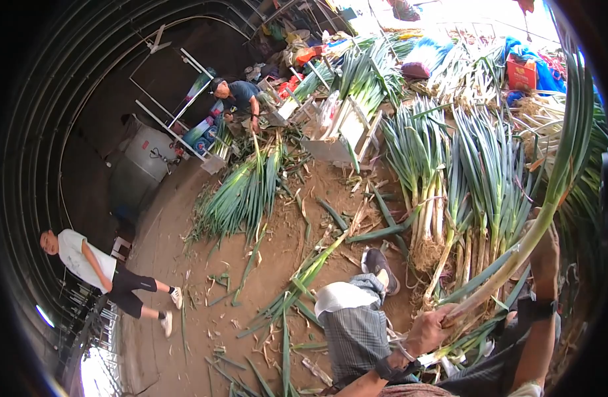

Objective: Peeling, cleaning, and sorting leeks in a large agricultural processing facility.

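Observation:
A long green onion stalk [520,258] slants up to the right across the view, its green leaves bending near the rim. My left hand [428,330] grips its pale lower end. Against the upper stalk is my right hand [544,248], its fingers mostly hidden behind the stalk, so its grip is unclear. Just beyond, bundles of green onions [487,173] with pale shanks and dark leaves rest together. Another bunch [425,208] beside them shows matted roots. Loose leaves and trimmings [443,355] lie below my left hand.
My knee [351,297] and shoe [381,270] are beside the work. Onion leaves [309,268] litter the dirt floor [185,258]. A seated person [239,99] handles onions farther off. Another person [90,258] stands at left. A metal-sided rack [329,149] holds more onions.

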`<action>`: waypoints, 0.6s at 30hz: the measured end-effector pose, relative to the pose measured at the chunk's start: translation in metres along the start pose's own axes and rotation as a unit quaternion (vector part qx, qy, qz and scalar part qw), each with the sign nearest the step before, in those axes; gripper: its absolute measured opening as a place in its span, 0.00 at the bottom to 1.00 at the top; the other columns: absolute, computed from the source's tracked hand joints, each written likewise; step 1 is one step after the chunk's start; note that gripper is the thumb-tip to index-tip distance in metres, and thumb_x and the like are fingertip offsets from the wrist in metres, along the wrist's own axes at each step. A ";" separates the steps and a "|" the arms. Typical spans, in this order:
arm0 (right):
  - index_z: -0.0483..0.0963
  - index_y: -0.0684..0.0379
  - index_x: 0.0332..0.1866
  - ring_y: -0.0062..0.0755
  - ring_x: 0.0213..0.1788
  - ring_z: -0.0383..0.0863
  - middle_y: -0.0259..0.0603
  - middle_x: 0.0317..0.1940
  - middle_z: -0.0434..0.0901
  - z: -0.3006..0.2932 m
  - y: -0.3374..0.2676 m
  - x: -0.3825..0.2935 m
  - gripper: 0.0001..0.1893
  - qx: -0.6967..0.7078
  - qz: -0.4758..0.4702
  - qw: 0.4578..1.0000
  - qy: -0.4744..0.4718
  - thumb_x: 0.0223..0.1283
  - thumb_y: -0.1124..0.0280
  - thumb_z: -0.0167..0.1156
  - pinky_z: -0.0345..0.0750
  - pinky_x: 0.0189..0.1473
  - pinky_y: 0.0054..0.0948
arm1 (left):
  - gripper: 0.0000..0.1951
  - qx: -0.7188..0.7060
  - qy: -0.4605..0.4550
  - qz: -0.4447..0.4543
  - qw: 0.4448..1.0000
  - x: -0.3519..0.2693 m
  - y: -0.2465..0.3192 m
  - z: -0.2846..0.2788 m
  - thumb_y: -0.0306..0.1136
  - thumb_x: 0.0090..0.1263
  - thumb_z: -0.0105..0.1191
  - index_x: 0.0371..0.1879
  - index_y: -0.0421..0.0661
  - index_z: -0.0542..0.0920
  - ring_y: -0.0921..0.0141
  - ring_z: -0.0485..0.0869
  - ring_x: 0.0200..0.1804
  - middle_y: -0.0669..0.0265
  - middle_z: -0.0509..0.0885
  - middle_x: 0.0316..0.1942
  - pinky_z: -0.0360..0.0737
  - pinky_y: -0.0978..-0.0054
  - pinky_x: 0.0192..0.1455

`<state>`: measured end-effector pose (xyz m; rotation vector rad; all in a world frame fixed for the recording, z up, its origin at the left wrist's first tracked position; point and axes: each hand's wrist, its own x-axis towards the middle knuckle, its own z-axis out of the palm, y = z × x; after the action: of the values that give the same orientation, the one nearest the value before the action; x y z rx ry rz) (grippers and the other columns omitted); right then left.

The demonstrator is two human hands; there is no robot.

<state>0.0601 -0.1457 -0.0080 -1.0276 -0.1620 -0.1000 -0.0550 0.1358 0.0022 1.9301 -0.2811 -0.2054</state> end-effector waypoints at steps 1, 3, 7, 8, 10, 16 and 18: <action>0.64 0.64 0.58 0.26 0.41 0.77 0.38 0.43 0.76 -0.006 -0.005 -0.002 0.20 -0.012 -0.030 0.998 0.046 0.66 0.65 0.46 0.76 0.44 0.25 | 0.23 0.017 -0.016 -0.005 1.000 0.002 0.001 0.002 0.34 0.56 0.60 0.52 0.48 0.73 0.61 0.83 0.36 0.51 0.81 0.31 0.78 0.70 0.37; 0.62 0.64 0.59 0.26 0.42 0.77 0.38 0.44 0.76 -0.018 -0.007 -0.003 0.20 -0.021 -0.060 0.994 0.093 0.67 0.64 0.45 0.76 0.44 0.25 | 0.23 -0.002 -0.023 0.002 1.000 0.001 0.000 0.006 0.35 0.55 0.60 0.52 0.48 0.72 0.61 0.83 0.36 0.51 0.81 0.32 0.78 0.70 0.37; 0.64 0.64 0.58 0.28 0.44 0.77 0.39 0.45 0.76 -0.030 -0.008 -0.004 0.18 0.029 -0.059 0.997 0.049 0.67 0.67 0.44 0.75 0.45 0.26 | 0.24 0.014 -0.032 0.012 0.999 0.001 -0.004 0.013 0.36 0.55 0.60 0.53 0.48 0.72 0.62 0.83 0.36 0.53 0.82 0.32 0.78 0.70 0.38; 0.64 0.64 0.58 0.29 0.44 0.77 0.40 0.46 0.75 -0.030 -0.012 -0.005 0.18 0.070 -0.051 0.995 0.042 0.67 0.67 0.45 0.75 0.46 0.26 | 0.24 0.012 -0.034 0.013 0.999 0.000 -0.003 0.014 0.36 0.55 0.60 0.53 0.48 0.72 0.62 0.83 0.36 0.53 0.82 0.32 0.78 0.70 0.38; 0.64 0.64 0.58 0.29 0.44 0.77 0.41 0.46 0.76 -0.027 -0.007 -0.004 0.18 0.100 -0.057 0.993 0.038 0.67 0.67 0.45 0.75 0.46 0.27 | 0.24 -0.007 -0.057 -0.017 0.998 0.001 0.001 0.010 0.37 0.56 0.61 0.52 0.42 0.73 0.66 0.84 0.37 0.54 0.82 0.34 0.77 0.75 0.40; 0.64 0.64 0.58 0.30 0.45 0.76 0.42 0.47 0.74 -0.015 -0.018 -0.007 0.18 0.135 -0.103 0.985 0.044 0.67 0.65 0.45 0.75 0.46 0.27 | 0.22 -0.021 -0.072 -0.014 0.997 0.000 -0.008 0.017 0.37 0.57 0.60 0.51 0.44 0.74 0.68 0.84 0.36 0.57 0.83 0.33 0.76 0.75 0.39; 0.64 0.64 0.58 0.30 0.45 0.76 0.42 0.48 0.73 -0.014 -0.022 -0.007 0.19 0.151 -0.104 0.983 0.029 0.67 0.65 0.45 0.76 0.45 0.27 | 0.22 -0.020 -0.075 -0.004 0.997 0.001 -0.009 0.019 0.37 0.57 0.60 0.51 0.44 0.74 0.70 0.84 0.36 0.57 0.83 0.33 0.76 0.76 0.39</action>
<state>0.0508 -0.1687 0.0027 -0.7017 -0.2243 -0.2865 -0.0587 0.1215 -0.0134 1.8801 -0.3664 -0.3603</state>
